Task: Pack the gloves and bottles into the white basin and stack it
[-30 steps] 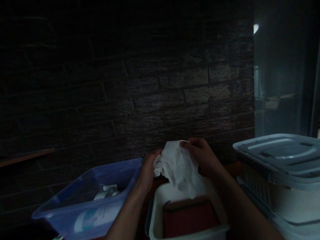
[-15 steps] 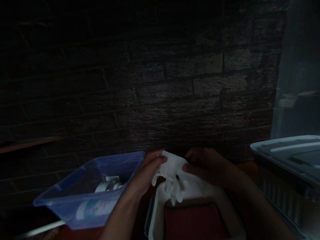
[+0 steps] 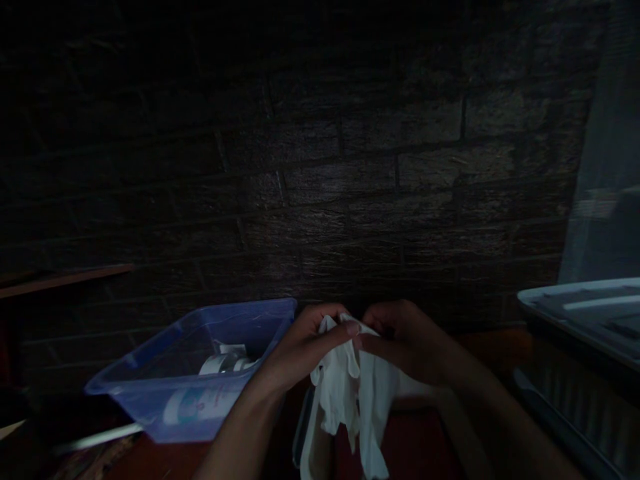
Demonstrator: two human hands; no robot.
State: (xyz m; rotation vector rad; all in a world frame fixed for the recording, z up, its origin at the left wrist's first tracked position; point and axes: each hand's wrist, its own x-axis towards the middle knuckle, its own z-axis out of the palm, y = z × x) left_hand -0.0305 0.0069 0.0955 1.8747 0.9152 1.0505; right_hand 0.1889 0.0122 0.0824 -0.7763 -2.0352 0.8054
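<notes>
Both hands hold thin, limp white gloves (image 3: 345,387), whose finger-like ends hang in folds. My left hand (image 3: 313,340) pinches their upper edge between thumb and fingers. Close beside it, my right hand (image 3: 400,337) grips the upper edge too, the two thumbs almost touching. Below the gloves is a pale open tub (image 3: 313,433), partly covered by them and by my right forearm. Inside the tub lies a flat dark red thing (image 3: 415,440), too dim to name.
To the left stands a translucent blue plastic bin (image 3: 150,393) holding a white bottle (image 3: 200,403) and other white items. A lidded container (image 3: 595,313) is at the right. Behind rises a dark brick wall (image 3: 320,180). A narrow shelf edge (image 3: 65,280) juts in at left.
My hands have come together, thumbs nearly meeting. The gloves, spread between the hands before, now hang down in longer folds over the tub. The view has shifted slightly.
</notes>
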